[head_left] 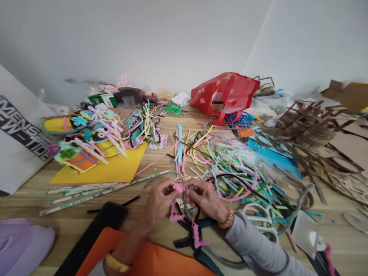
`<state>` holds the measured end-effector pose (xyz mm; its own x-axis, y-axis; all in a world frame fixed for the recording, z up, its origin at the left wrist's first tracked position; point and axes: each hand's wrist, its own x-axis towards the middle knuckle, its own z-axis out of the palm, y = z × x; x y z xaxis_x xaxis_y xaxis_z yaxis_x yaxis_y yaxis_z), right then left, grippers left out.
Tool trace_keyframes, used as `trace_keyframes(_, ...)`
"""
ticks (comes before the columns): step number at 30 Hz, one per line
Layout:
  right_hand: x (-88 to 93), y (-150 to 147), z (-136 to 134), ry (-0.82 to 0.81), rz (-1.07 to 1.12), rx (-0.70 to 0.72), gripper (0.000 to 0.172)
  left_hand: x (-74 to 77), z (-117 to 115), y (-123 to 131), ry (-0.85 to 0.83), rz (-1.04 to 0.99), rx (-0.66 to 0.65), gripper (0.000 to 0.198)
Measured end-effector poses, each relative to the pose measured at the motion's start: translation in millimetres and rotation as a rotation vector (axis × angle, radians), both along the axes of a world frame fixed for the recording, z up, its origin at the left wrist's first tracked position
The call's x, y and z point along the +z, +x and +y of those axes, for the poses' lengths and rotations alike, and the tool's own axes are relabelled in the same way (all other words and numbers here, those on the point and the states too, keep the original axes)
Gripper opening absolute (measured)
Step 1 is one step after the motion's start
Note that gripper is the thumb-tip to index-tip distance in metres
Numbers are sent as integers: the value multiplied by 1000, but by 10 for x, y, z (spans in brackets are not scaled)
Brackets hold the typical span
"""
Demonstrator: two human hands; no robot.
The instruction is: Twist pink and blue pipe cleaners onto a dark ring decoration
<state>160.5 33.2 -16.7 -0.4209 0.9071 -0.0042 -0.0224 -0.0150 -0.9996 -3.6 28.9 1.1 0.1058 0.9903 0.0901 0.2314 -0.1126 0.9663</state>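
My left hand (159,202) and my right hand (206,198) meet just above the near edge of the wooden table (86,226). Both pinch a pink pipe cleaner (178,188) between thumb and fingers, with a grey pipe cleaner (161,176) arching over it. More pink twists (196,234) hang below the hands, wound around dark green and black stems (186,230). Left of my left wrist lies a black flat object (97,230), and orange felt (149,260) lies under my forearms.
A heap of loose coloured pipe cleaners (224,165) spreads right of centre. Finished pipe-cleaner flowers (89,134) sit on yellow sheets (112,168) at left. A red bag (224,94) stands at the back; brown cardboard cut-outs (310,130) fill the right. Wrapped sticks (86,193) lie near left.
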Motion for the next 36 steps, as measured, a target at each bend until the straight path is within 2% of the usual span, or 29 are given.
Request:
trace_keyframes(3,-16,-3,-12,17,-12,1,21,27,0,-7,-199,-124,-10,6)
trace_keyframes(7,-11,-10,-22,26,-31,2,21,29,13,-16,-290,-187,-25,11)
trace_keyframes(15,-38,11,34,-112,88,-30,27,-45,67,-11,-218,-204,-38,11)
trace_keyframes(25,-89,13,47,-387,299,3,25,-190,53,-12,-214,-231,-92,11)
trace_keyframes(29,-73,7,31,-336,289,-23,24,-206,47,-1,-240,-270,-121,11)
trace_keyframes(36,-35,-23,-26,-83,78,-96,24,-159,53,11,-286,-300,-119,15)
